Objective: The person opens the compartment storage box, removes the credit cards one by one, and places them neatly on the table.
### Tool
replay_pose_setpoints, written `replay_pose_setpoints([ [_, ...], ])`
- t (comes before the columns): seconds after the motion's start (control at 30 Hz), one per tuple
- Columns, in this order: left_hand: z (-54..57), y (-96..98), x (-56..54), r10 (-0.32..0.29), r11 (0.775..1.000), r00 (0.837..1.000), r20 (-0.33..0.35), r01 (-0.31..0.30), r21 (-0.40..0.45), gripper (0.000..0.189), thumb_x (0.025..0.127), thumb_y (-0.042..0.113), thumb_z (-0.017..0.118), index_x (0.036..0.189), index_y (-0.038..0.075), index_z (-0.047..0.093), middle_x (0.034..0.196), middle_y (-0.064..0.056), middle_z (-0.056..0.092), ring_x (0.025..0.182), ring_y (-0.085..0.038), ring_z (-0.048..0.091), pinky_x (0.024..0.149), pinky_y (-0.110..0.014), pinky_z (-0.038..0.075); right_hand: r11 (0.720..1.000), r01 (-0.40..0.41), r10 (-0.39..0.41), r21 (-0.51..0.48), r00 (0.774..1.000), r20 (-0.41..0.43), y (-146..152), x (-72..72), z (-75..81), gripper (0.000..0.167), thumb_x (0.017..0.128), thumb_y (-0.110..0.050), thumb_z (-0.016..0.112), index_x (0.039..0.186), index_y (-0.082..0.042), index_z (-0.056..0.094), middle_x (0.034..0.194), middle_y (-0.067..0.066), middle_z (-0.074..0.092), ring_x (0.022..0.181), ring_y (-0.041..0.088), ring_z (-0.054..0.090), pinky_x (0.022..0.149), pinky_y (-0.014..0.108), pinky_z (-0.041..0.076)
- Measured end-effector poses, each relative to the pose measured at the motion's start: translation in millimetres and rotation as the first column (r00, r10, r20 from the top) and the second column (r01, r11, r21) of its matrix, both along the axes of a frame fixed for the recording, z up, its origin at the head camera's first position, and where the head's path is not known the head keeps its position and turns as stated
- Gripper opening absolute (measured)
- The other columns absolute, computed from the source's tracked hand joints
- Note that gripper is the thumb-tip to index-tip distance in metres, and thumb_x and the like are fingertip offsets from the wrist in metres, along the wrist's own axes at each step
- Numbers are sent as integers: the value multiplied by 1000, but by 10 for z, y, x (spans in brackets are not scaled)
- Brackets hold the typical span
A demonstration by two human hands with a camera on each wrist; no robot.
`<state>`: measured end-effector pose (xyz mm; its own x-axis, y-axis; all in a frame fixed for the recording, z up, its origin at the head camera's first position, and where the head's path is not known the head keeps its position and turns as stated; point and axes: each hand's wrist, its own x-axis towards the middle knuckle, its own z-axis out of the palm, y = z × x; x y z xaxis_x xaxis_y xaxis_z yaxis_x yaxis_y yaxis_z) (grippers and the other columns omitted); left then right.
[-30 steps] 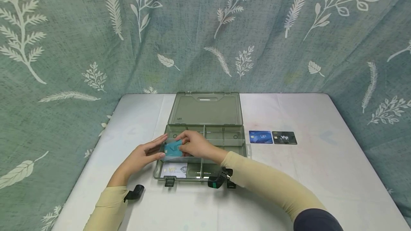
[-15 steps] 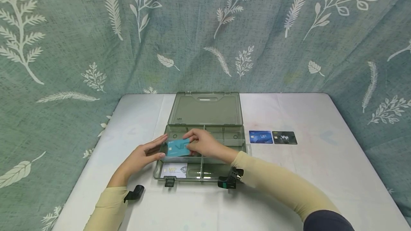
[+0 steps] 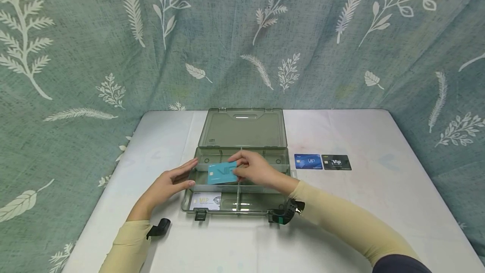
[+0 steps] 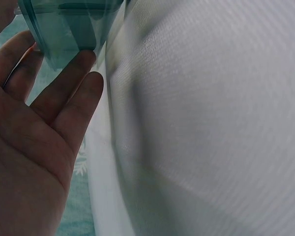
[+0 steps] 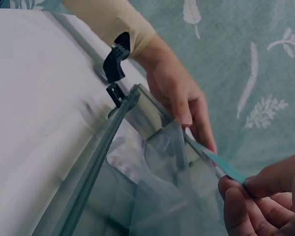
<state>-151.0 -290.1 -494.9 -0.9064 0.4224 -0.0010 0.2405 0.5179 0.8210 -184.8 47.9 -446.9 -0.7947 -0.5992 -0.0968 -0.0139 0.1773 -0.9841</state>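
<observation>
My right hand [image 3: 254, 169] pinches a turquoise VIP card [image 3: 221, 173] by its right end, over the middle row of a green see-through divided box [image 3: 261, 212]. The right wrist view shows the card [image 5: 221, 164] edge-on between thumb and fingers of the right hand [image 5: 265, 196]. My left hand [image 3: 170, 182] rests against the box's left side with its fingers extended; in the left wrist view those straight fingers [image 4: 71, 86] touch the clear wall. A white VIP card [image 3: 206, 201] lies in the front left compartment.
The box lid [image 3: 242, 128] stands open behind the box. To the box's right, a blue VIP card [image 3: 308, 161] and a black Vip card [image 3: 336, 162] lie side by side on the white tablecloth [image 3: 371, 197]. A leaf-patterned curtain [image 3: 227, 45] hangs behind.
My right hand has drawn the turquoise card to the right, away from the left hand and the box's left wall. The left hand has stayed in place.
</observation>
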Motion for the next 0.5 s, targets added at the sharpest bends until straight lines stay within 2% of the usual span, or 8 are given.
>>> replay_pose_setpoints([
  [0.13, 9, 4, 18, 1, 1000, 1000, 19, -1, 28, 67, 97, 26, 72, 157, 15, 43, 165, 7, 31, 147, -1, 28, 111, -10, 32, 1000, 11, -11, -7, 1000, 0, 113, 1, 5, 36, 98, -2, 65, 134, 1, 59, 102, 10, 66, 83, 32, 69, 84, 56, 60],
  [0.23, 11, 7, 25, -3, 999, 1000, 22, 3, 43, 67, 97, 26, 72, 157, 13, 43, 165, 6, 31, 146, 0, 30, 111, -11, 34, 1000, 23, -23, -13, 1000, 9, 204, 4, 5, 37, 98, -2, 65, 135, 0, 59, 103, 11, 67, 85, 35, 69, 86, 59, 59],
  [0.4, 5, 2, 15, -24, 999, 1000, 11, 23, 43, 66, 99, 25, 70, 157, 11, 42, 166, 1, 30, 147, -8, 32, 112, -15, 36, 999, 36, -36, -21, 999, 7, 358, 18, 6, 37, 99, -3, 63, 135, -2, 59, 107, 13, 67, 87, 34, 68, 87, 61, 57],
  [0.5, -5, -7, 6, -29, 999, 1000, 3, 29, 42, 65, 99, 23, 69, 157, 10, 42, 166, 0, 30, 149, -15, 32, 113, -18, 36, 999, 43, -43, -16, 999, -12, 442, 25, 6, 37, 99, -3, 62, 136, -1, 58, 107, 13, 67, 88, 37, 68, 87, 63, 56],
])
